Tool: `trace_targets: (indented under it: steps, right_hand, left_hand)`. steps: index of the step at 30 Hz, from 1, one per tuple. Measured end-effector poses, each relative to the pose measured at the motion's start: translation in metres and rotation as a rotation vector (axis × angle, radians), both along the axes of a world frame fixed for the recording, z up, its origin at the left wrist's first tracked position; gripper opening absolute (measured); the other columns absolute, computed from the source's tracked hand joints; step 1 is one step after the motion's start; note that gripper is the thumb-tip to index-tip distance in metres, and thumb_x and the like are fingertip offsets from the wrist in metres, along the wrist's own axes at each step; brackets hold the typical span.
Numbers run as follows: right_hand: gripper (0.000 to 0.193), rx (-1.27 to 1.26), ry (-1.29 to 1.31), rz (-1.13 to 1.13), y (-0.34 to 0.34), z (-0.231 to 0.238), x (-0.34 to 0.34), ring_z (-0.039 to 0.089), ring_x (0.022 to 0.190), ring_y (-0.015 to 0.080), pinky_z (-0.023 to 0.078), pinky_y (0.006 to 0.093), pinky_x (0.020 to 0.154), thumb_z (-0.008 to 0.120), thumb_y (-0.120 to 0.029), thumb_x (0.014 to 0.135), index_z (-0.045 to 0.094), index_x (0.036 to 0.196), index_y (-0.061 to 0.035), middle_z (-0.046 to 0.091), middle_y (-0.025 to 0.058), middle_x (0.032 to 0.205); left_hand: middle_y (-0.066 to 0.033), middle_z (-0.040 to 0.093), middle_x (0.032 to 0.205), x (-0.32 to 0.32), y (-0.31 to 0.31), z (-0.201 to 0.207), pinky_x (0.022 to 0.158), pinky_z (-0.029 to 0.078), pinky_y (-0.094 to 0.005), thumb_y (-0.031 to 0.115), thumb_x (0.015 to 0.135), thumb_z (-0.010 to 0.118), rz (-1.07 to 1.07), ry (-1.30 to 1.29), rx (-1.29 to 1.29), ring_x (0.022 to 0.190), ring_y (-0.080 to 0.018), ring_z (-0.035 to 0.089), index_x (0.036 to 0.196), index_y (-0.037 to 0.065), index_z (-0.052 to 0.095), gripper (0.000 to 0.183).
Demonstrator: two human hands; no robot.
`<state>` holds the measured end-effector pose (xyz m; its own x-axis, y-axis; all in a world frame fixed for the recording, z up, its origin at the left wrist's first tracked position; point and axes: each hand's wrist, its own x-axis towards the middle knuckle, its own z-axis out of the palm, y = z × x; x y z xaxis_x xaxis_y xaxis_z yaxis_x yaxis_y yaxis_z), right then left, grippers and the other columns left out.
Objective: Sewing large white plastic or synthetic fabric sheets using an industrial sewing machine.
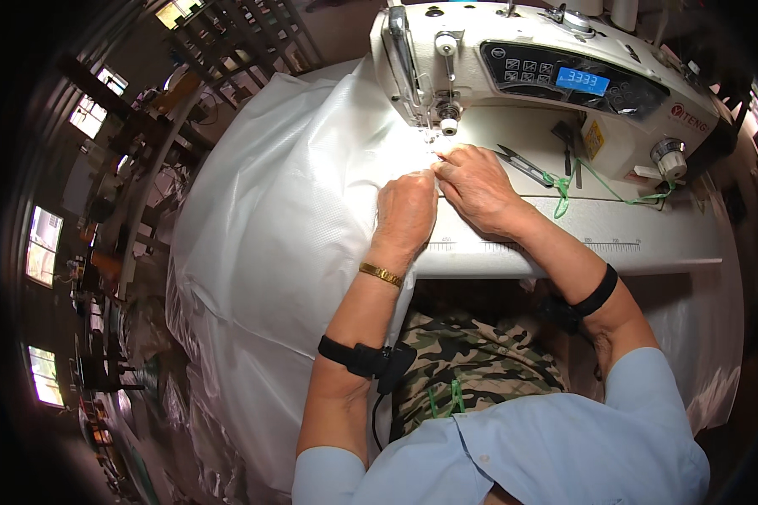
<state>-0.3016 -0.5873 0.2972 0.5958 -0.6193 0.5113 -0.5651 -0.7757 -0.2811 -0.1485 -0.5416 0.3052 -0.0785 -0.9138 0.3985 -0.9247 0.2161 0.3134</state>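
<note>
White fabric [269, 194]: fills left-ctr of frame, edge up by presser foot [432, 137], upper ctr. L hand [408, 210], ctr: fingers curled, looks closed on fabric edge. R hand [480, 185], just right of it: bent toward needle area, tips partly lost in glare, so can't tell if pinching or just pressing.

Main risk IMO: tips v. close to foot; could get nicked if fed too far or on accidental start of sewing machine [470, 84]. Could also pucker or skew, prob. from loose folds + weight draping to left of frame. Misalignment hard to spot in that glare.

On surface [665, 240], right of R hand: snips [526, 166] w/ green cord [562, 202], looks tied on, running toward dial [669, 160] at right of frame. Could snag cord or knock snips if swung right. Small dark tool [567, 147] just behind. Lower ctr: black strap [366, 360] w/ cable on L forearm; could catch on folds. Gold band [380, 273] at L wrist, ditto.
</note>
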Motion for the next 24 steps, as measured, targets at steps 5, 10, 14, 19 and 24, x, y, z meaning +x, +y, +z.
trace_targets:
  steps: [5, 10, 14, 19, 24]
  right_hand:
    - [0.025, -0.021, 0.012, 0.004, -0.001, -0.001, 0.000, 0.055, 0.110, 0.0273, 0.040, 0.0415, 0.098, 0.055, -0.020, 0.094, 0.069, 0.108, -0.0047, 0.063, 0.0100, 0.106]
    - [0.026, -0.034, 0.038, -0.008, -0.002, -0.001, 0.001, 0.055, 0.110, 0.0273, 0.040, 0.0414, 0.098, 0.055, -0.021, 0.095, 0.068, 0.110, -0.0045, 0.063, 0.0100, 0.107]
    - [0.027, -0.012, 0.047, -0.005, -0.001, 0.001, 0.000, 0.055, 0.110, 0.0274, 0.040, 0.0415, 0.099, 0.056, -0.021, 0.095, 0.067, 0.113, -0.0045, 0.063, 0.0100, 0.109]
    - [0.030, 0.005, 0.061, 0.003, -0.001, 0.003, -0.001, 0.053, 0.117, 0.0275, 0.037, 0.0420, 0.103, 0.057, -0.022, 0.094, 0.065, 0.117, -0.0048, 0.062, 0.0109, 0.117]
    - [0.033, 0.046, 0.080, 0.027, 0.003, 0.006, -0.008, 0.051, 0.121, 0.0283, 0.035, 0.0426, 0.107, 0.058, -0.023, 0.094, 0.064, 0.121, -0.0045, 0.060, 0.0118, 0.122]
  left_hand:
    - [-0.0185, 0.067, 0.078, 0.000, -0.001, -0.001, 0.072, 0.052, -0.0484, 0.007, 0.083, 0.064, 0.001, 0.001, -0.007, 0.076, -0.0374, 0.067, 0.079, 0.000, 0.064, 0.008]
    - [-0.0197, 0.068, 0.079, 0.000, -0.003, 0.000, 0.071, 0.053, -0.0480, 0.006, 0.085, 0.062, -0.030, 0.008, -0.050, 0.075, -0.0384, 0.067, 0.082, 0.000, 0.066, 0.007]
    - [-0.0201, 0.068, 0.079, 0.000, -0.005, 0.000, 0.070, 0.053, -0.0479, 0.005, 0.087, 0.060, -0.042, 0.011, -0.038, 0.075, -0.0387, 0.067, 0.084, 0.000, 0.066, 0.009]
    - [-0.0204, 0.068, 0.079, -0.001, 0.000, 0.010, 0.071, 0.053, -0.0480, 0.006, 0.087, 0.059, -0.064, 0.047, -0.009, 0.076, -0.0389, 0.067, 0.083, 0.000, 0.066, 0.011]
    - [-0.0224, 0.068, 0.081, 0.026, 0.023, 0.053, 0.072, 0.054, -0.0428, 0.005, 0.085, 0.058, -0.324, 0.090, 0.131, 0.073, -0.0363, 0.067, 0.092, -0.004, 0.069, 0.016]
